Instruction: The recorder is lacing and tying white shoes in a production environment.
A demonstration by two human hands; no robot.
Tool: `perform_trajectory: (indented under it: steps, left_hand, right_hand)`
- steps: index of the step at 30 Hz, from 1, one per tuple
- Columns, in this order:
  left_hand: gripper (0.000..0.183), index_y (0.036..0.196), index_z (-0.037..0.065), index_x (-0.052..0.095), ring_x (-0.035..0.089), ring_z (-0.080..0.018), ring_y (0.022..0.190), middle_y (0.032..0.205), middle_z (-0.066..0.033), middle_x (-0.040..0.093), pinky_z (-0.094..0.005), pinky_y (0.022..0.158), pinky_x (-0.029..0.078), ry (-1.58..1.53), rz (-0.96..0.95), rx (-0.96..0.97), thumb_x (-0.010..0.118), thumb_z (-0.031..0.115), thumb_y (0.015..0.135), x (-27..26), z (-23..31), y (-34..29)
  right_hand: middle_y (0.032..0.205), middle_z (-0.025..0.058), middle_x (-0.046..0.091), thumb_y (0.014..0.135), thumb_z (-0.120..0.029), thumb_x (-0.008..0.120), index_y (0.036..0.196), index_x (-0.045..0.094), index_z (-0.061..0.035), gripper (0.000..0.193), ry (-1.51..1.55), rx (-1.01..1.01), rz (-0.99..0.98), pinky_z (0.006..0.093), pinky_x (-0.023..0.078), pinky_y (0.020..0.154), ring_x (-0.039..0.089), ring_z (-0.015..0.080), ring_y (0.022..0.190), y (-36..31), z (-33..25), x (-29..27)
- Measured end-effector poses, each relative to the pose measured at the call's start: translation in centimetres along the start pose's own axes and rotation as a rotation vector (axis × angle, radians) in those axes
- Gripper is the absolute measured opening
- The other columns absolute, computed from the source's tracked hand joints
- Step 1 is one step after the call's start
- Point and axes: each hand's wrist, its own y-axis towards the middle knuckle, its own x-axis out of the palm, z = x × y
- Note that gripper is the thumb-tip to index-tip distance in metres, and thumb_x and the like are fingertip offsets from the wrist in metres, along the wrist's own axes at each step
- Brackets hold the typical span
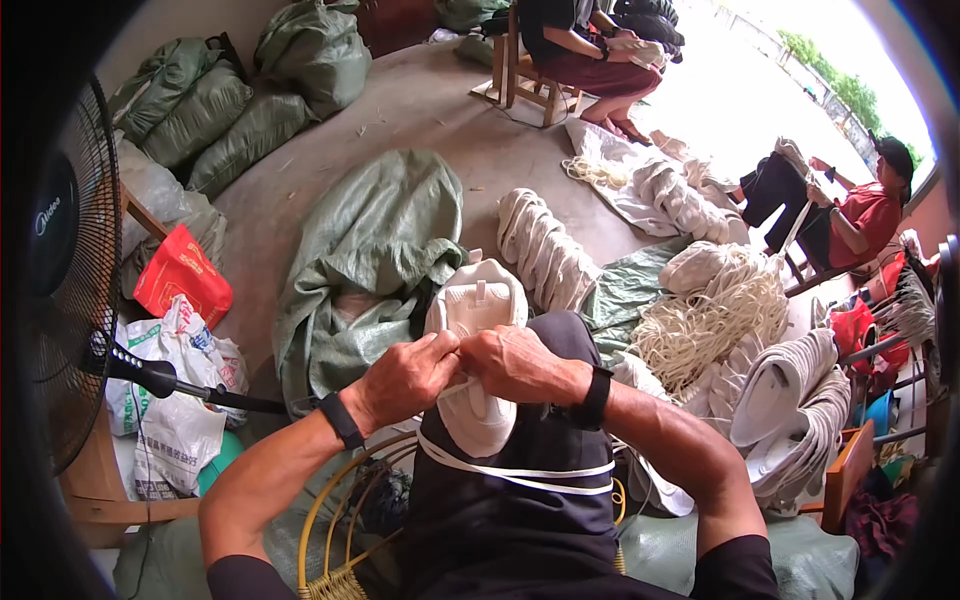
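Note:
A white shoe upper (474, 305) rests on my dark-trousered knee in the middle of the picture. My left hand (405, 377) and my right hand (517, 362) meet over its middle, fingers pinched closed on it and on a white lace. The flat white lace (515, 474) trails down across my lap in a loop. Both wrists wear black bands.
A row of white uppers (545, 250) lies on the floor ahead, a heap of white laces (705, 320) and stacked uppers (790, 395) to the right. Green sacks (370, 250) lie left and far left. A black fan (75, 270) stands at left. Two people sit working beyond.

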Motion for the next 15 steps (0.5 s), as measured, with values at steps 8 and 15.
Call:
perform_trajectory:
  steps: [8, 15]
  left_hand:
    - [0.019, 0.089, 0.006, 0.06, 0.064, -0.0285, 0.087, 0.095, -0.0088, 0.055, -0.0399, 0.073, 0.056, -0.162, 0.125, -0.155, 0.076, 0.012, 0.08, 0.2, 0.3, -0.8]
    - [0.021, 0.089, 0.004, 0.057, 0.065, -0.0286, 0.095, 0.102, -0.0089, 0.054, -0.0392, 0.077, 0.056, -0.238, 0.122, -0.144, 0.075, 0.01, 0.08, 0.5, -0.2, -1.1]
  right_hand:
    - [0.062, 0.0178, 0.06, 0.081, 0.0, 0.056, 0.1, 0.05, 0.002, 0.02, -0.507, -0.048, 0.248, 0.0505, 0.048, 0.051, 0.064, 0.0376, 0.057, -3.2, 5.0, -3.5]
    - [0.087, 0.022, 0.071, 0.088, -0.005, 0.055, 0.091, 0.061, -0.0034, 0.008, -0.938, 0.87, 0.627, 0.0514, 0.052, 0.075, 0.069, 0.0415, 0.083, -18.0, 19.0, -27.6]
